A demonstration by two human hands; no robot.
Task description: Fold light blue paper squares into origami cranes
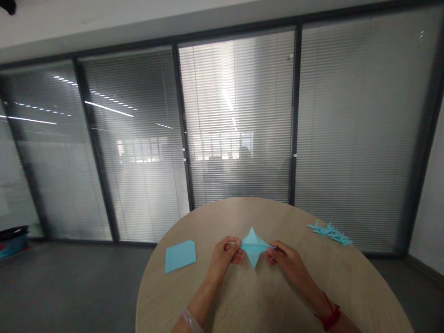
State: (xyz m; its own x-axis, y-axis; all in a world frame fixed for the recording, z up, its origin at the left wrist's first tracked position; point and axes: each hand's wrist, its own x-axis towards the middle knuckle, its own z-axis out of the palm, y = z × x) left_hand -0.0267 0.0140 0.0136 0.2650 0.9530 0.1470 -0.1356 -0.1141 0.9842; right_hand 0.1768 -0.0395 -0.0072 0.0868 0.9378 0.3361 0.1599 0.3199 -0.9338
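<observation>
hands: left hand (227, 253) and right hand (284, 259) pinching fold (254, 247) by its side tips
fold: being held just above desk (263, 300), diamond stage, seemingly half-done
sheets (180, 255): lying left of fold, unused
pieces (329, 232): lying far right of fold, looking finished

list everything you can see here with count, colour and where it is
folded paper: 1, light blue, between the two hands over the table
paper squares: flat stack, count unclear, light blue, on the table left of the hands
folded shapes: several, light blue, far right edge of the table
table: 1, light wood, round, in the foreground
glass wall: several panels, grey blinds, dark frames, behind the table
floor: dark grey, around the table
dark item: 1, black with blue and red, on the floor far left, too blurred to identify
left hand: 1, pale wristband, pinching the paper's left tip
right hand: 1, red wrist cord, pinching the paper's right tip
</observation>
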